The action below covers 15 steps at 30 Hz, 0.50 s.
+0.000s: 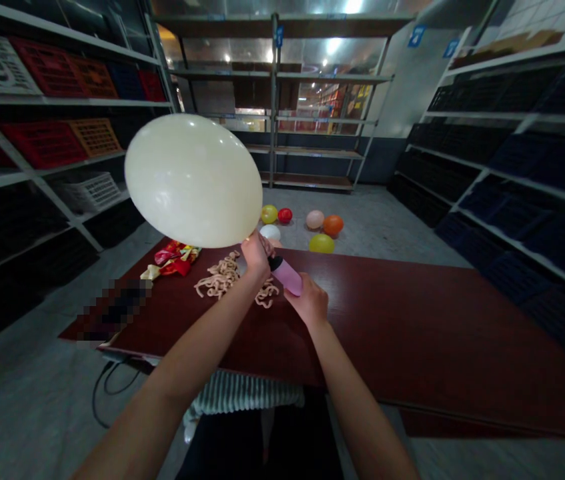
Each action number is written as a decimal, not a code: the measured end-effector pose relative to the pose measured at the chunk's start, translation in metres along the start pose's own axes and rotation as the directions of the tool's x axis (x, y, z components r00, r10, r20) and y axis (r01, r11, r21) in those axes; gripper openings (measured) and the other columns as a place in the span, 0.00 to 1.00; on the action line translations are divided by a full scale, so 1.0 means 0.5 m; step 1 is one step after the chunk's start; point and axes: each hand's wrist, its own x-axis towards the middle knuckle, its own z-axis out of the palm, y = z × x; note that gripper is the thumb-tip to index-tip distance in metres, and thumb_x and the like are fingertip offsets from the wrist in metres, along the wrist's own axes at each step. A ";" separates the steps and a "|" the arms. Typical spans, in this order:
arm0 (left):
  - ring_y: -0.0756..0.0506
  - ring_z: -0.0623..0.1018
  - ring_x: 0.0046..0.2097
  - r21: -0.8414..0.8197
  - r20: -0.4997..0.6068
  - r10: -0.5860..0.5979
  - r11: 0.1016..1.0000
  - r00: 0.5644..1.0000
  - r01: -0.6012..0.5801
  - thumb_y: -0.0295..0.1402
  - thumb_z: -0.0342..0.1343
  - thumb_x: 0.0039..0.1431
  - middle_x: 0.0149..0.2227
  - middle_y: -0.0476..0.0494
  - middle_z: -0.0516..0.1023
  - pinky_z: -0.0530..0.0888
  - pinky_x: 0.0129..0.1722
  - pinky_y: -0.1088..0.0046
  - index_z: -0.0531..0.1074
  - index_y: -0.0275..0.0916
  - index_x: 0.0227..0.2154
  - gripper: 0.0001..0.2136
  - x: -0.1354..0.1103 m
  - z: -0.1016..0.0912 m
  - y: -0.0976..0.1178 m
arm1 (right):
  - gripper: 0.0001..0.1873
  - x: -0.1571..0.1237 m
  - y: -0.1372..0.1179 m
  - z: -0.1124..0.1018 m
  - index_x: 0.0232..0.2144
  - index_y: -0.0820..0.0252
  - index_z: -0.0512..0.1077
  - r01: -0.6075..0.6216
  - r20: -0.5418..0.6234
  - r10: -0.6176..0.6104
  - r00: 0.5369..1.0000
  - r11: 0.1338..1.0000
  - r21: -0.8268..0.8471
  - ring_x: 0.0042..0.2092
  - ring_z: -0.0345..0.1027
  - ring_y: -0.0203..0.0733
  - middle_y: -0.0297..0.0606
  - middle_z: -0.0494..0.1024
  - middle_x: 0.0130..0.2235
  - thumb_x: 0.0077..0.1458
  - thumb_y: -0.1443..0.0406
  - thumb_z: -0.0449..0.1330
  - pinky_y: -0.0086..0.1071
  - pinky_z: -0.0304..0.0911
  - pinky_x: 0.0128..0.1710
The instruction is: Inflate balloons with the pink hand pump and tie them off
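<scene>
A large pale cream balloon floats inflated above the dark red table. My left hand is pinched shut round the balloon's neck, right at the black nozzle of a pink pump. My right hand is wrapped round the pump's lower body and holds it tilted toward the balloon. Just under both hands, a heap of pale uninflated balloons lies on the table.
Red and yellow flat balloons lie at the table's far left. Several inflated balloons sit on the floor beyond the table. Metal shelving with crates lines the left, dark bins the right. A cable hangs below the table's left edge.
</scene>
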 end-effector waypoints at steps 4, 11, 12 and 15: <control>0.53 0.54 0.12 -0.026 0.021 0.004 1.000 1.000 -0.004 0.41 0.53 0.69 0.12 0.55 0.52 0.55 0.13 0.75 0.52 0.42 0.16 0.26 -0.001 -0.020 -0.006 | 0.25 -0.001 -0.008 -0.009 0.56 0.61 0.69 0.068 -0.011 -0.068 0.998 0.997 -0.042 0.44 0.74 0.48 0.46 0.81 0.46 0.58 0.57 0.62 0.34 0.63 0.40; 0.53 0.59 0.14 -0.045 -0.010 -0.058 0.997 0.998 0.057 0.39 0.53 0.68 0.12 0.55 0.56 0.64 0.18 0.75 0.54 0.41 0.15 0.25 -0.043 -0.061 -0.018 | 0.29 0.014 -0.071 -0.042 0.63 0.60 0.63 0.231 0.080 -0.222 0.972 0.964 -0.131 0.48 0.71 0.50 0.49 0.77 0.53 0.66 0.52 0.55 0.37 0.62 0.45; 0.53 0.61 0.15 -0.040 -0.008 -0.068 0.997 0.998 0.067 0.37 0.53 0.68 0.12 0.54 0.57 0.66 0.20 0.75 0.55 0.41 0.15 0.25 -0.048 -0.065 -0.025 | 0.27 0.022 -0.083 -0.045 0.61 0.61 0.65 0.232 0.105 -0.218 0.970 0.962 -0.143 0.47 0.71 0.50 0.49 0.77 0.51 0.66 0.52 0.55 0.37 0.62 0.45; 0.52 0.68 0.19 -0.002 0.012 -0.086 0.996 0.996 0.086 0.34 0.52 0.68 0.13 0.51 0.62 0.70 0.27 0.75 0.57 0.40 0.14 0.24 -0.050 -0.079 -0.036 | 0.17 0.046 -0.106 -0.053 0.51 0.60 0.71 0.228 0.203 -0.188 0.961 0.955 -0.191 0.44 0.72 0.48 0.45 0.78 0.45 0.67 0.57 0.55 0.36 0.62 0.40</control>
